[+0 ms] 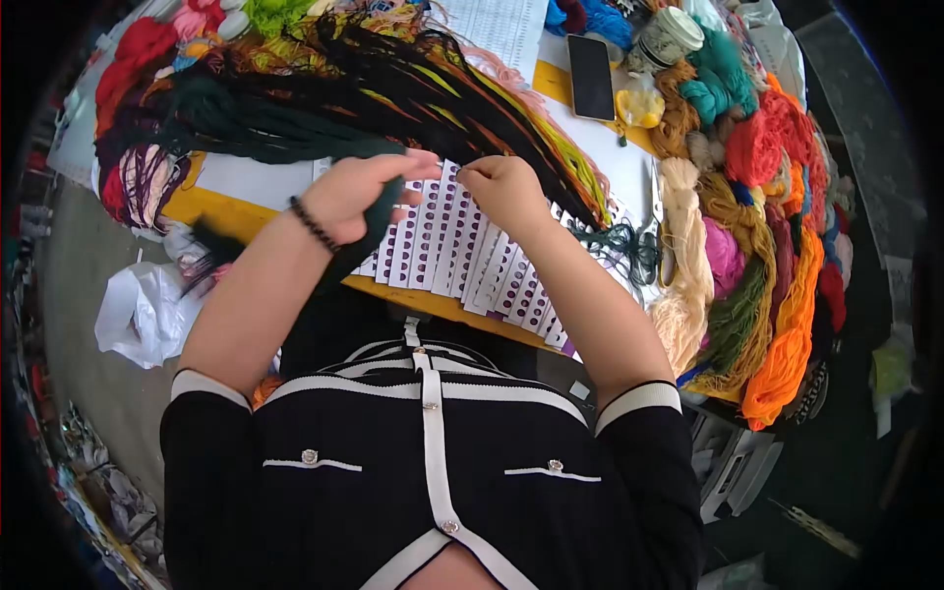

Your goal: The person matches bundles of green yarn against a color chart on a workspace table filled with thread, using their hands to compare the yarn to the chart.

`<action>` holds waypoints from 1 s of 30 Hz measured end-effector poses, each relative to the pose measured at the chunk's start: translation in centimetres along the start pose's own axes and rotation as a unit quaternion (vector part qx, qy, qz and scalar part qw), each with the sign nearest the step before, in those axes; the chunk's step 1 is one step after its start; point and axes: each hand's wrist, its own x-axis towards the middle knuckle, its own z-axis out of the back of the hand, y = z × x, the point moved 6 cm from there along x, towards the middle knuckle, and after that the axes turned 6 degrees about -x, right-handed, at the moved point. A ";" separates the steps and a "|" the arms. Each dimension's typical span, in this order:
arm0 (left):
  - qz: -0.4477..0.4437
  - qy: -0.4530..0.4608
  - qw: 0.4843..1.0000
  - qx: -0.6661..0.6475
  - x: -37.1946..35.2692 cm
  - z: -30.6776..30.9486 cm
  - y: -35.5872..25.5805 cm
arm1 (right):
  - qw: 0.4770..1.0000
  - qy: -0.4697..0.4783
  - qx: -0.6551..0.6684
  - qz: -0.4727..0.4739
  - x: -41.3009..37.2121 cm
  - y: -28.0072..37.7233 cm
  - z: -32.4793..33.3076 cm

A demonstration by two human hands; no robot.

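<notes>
My left hand (364, 194), with a dark beaded bracelet at the wrist, has a dark green yarn skein (379, 211) lying against its palm and hanging below it. Its fingers point right toward my right hand (500, 189), whose thumb and fingertips are pinched together; whatever lies between them is too small to make out. Under both hands are white cards (447, 231) with rows of dark purple dots. Just beyond them stretches a large bundle of black, orange and yellow-green yarn (423, 88). Dark green thread (629, 249) lies tangled right of the cards.
Scissors (656, 202) lie right of the cards, beside cream yarn (683, 265). Orange yarn (792, 324) and other colourful skeins cover the right side. A phone (590, 77) and a jar (671, 37) stand farther back. A white plastic bag (147, 310) is at the left.
</notes>
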 end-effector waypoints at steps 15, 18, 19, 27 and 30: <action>-0.099 -0.100 0.968 0.209 6.9 -0.5 0.9 | 0.958 0.121 0.183 -0.186 2.6 -2.2 -1.5; -0.109 -0.113 0.965 0.209 7.3 -0.2 1.2 | 0.955 0.127 0.187 -0.191 2.6 -2.2 -1.5; -0.106 -0.113 0.966 0.209 7.3 -0.2 1.2 | 0.955 0.126 0.189 -0.193 2.6 -2.3 -1.6; -0.111 -0.089 0.948 0.284 8.2 0.6 1.6 | 0.993 0.066 0.038 -0.095 2.0 -1.6 -1.3; -0.238 -0.115 0.851 0.453 6.4 0.1 -0.7 | 0.979 0.056 0.154 -0.125 1.5 -2.5 -1.5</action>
